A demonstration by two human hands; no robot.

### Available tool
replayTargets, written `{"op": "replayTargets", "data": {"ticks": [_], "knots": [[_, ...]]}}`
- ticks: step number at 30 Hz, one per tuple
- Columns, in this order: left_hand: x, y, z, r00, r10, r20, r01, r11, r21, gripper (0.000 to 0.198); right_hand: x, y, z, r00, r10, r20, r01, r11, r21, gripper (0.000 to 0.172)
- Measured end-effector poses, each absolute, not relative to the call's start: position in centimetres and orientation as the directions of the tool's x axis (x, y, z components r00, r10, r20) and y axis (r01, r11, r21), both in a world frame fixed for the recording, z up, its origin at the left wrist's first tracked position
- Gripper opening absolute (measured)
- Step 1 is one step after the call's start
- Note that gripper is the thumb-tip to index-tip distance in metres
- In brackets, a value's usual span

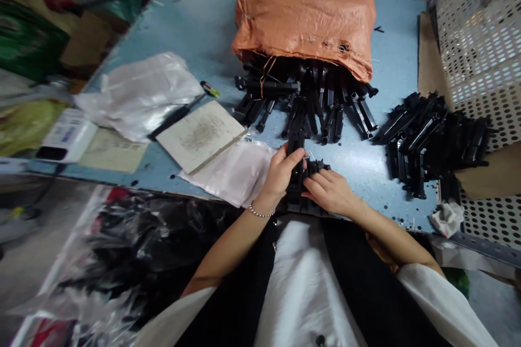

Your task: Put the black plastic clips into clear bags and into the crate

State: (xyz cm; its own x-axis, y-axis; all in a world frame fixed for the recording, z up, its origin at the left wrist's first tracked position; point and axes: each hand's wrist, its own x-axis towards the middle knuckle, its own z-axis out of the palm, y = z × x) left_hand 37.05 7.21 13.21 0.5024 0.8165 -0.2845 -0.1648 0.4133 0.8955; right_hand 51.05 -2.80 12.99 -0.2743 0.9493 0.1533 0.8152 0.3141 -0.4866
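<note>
A blue-painted workbench (358, 173) spans the frame, its surface scuffed and spotted with dark marks. Positions below are clock directions from the hands. At 12 o'clock lies an orange woven-plastic sack (303, 16), creased and bearing a white paper patch. A heap of black plastic parts (303, 100) spills from its open mouth. These parts are long, narrow and angular, with moulded ribs and notches.

A second heap of similar parts (431, 141) lies at 3 o'clock, near a white perforated panel (480, 38) at 2 o'clock. At 10 o'clock are a crumpled clear plastic sheet (138, 95) and a pale square board (201, 135) dusted with grey particles. A pinkish plastic film (230, 171) lies just beside the left hand. At 8 o'clock, below the bench edge, a translucent plastic bag (142, 249) holds dark contents.

Both forearms extend forward from white sleeves (443, 303) and converge at the near bench edge. The left hand (280, 172), wearing a beaded metal bracelet (261, 211), is closed around an upright black part (296, 168). The right hand (330, 191) lies palm down, its fingers curled over a ribbed black part (316, 168) that touches the upright one.
</note>
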Motion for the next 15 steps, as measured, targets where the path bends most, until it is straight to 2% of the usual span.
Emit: {"op": "replayTargets", "data": {"ticks": [2,4,9,12,15], "knots": [[37.3,6.9,13.6,0.526,0.801,-0.286,-0.155,0.422,0.893,0.036,50.6,-3.5,12.2,-0.34,0.923,0.18,0.857,0.383,-0.345,0.043],[37.6,6.4,13.9,0.541,0.786,-0.299,-0.146,0.438,0.887,0.036,50.6,-3.9,11.4,-0.364,0.907,0.212,0.861,0.415,-0.294,0.047],[37.5,6.0,14.4,0.594,0.737,-0.321,-0.123,0.478,0.87,0.039,52.7,-3.6,12.0,-0.395,0.879,0.269,0.808,0.471,-0.353,0.056],[37.0,6.0,14.4,0.679,0.627,-0.383,-0.063,0.569,0.82,0.042,55.0,-2.1,14.1,-0.223,0.939,0.261,0.898,0.303,-0.32,0.048],[36.7,5.2,14.1,0.755,0.505,-0.419,-0.001,0.639,0.769,0.048,56.2,-1.1,15.7,-0.148,0.978,0.15,0.939,0.186,-0.291,0.044]]}}
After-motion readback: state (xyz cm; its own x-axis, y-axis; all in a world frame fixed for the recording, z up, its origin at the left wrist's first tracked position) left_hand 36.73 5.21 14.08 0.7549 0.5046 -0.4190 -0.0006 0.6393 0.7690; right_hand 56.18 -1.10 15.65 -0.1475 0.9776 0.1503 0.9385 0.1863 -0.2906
